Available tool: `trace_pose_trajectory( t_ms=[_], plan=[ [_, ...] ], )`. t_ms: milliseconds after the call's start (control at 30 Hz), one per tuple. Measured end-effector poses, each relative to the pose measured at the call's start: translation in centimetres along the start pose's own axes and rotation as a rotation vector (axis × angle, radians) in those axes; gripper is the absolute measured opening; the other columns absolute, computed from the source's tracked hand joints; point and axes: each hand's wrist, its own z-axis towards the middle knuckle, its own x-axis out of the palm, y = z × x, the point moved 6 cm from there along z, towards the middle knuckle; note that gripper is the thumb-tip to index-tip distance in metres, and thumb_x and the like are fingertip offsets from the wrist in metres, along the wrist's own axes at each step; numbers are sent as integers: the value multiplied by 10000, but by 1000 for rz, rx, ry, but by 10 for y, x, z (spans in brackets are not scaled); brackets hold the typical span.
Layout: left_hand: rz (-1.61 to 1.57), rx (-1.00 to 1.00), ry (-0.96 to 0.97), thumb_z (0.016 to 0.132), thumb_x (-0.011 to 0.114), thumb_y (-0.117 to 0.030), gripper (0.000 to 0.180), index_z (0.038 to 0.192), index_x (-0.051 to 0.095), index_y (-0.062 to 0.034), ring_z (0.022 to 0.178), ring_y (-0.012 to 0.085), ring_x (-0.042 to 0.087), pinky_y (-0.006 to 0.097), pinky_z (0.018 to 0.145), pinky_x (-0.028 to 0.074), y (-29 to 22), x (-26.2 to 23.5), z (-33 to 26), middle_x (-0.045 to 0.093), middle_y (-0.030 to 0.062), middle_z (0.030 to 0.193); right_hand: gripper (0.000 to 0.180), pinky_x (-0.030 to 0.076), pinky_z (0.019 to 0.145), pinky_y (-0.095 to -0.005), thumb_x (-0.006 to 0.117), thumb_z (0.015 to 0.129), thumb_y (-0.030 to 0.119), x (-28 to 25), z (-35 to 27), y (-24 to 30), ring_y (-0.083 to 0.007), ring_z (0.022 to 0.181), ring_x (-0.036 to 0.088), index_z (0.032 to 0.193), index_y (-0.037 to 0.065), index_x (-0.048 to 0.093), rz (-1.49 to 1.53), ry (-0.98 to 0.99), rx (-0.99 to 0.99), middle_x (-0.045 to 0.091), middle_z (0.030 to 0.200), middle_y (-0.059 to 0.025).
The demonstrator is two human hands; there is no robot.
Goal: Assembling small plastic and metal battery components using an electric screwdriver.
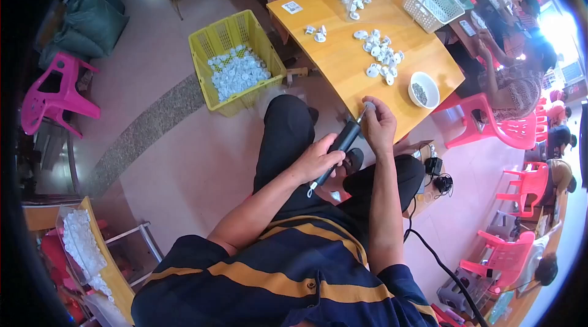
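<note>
My left hand (317, 158) is wrapped round the body of a black electric screwdriver (346, 138), held slantwise over my lap. A loop hangs from its lower end, and its tip points up toward the table. With closed fingers, my right hand (380, 128) grips a small white plastic part (369, 106) at the tip, by the table's near edge. Where tip and part meet is too small to make out. Farther back on the wooden table (343, 51) lie loose white plastic parts (381, 51) in groups. Beside them stands a white bowl (433, 89) of small grey pieces, perhaps screws.
A yellow crate (202, 73) of white parts stands on the floor left of the table. White and green baskets (432, 5) sit at the table's back right. Pink chairs (490, 122) and seated people are at right. A black cable (438, 263) runs beside me.
</note>
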Motion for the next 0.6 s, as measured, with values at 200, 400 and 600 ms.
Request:
trace_pose_trajectory(
  t_ms=[200, 400, 600],
  plan=[
    [-19, -10, -10, 942, 578, -202, 387, 1254, 502, 15, 629, 126, 633, 283, 589, 522, -3, 1, -5, 629, 63, 845, 194, 526, 751, -235, 637, 965, 69, 0, -4, 3, -71, 795, 633, 1133, 26, 725, -66, -14, -23, 697, 884, -5],
    [-19, 1, -9, 947, 581, -204, 359, 1221, 504, 15, 622, 125, 629, 282, 587, 523, -4, 1, -5, 623, 63, 844, 195, 527, 752, -234, 645, 959, 71, -1, -2, 1, -68, 795, 632, 1130, 30, 729, -74, -13, -34, 698, 880, 1],
    [-29, 7, -7, 948, 581, -203, 370, 1235, 495, 15, 622, 120, 626, 278, 580, 519, -1, -1, -2, 621, 64, 845, 198, 524, 747, -227, 656, 956, 77, -1, -2, -1, -59, 791, 625, 1134, 35, 732, -63, -14, -36, 699, 880, 9]
  ],
)
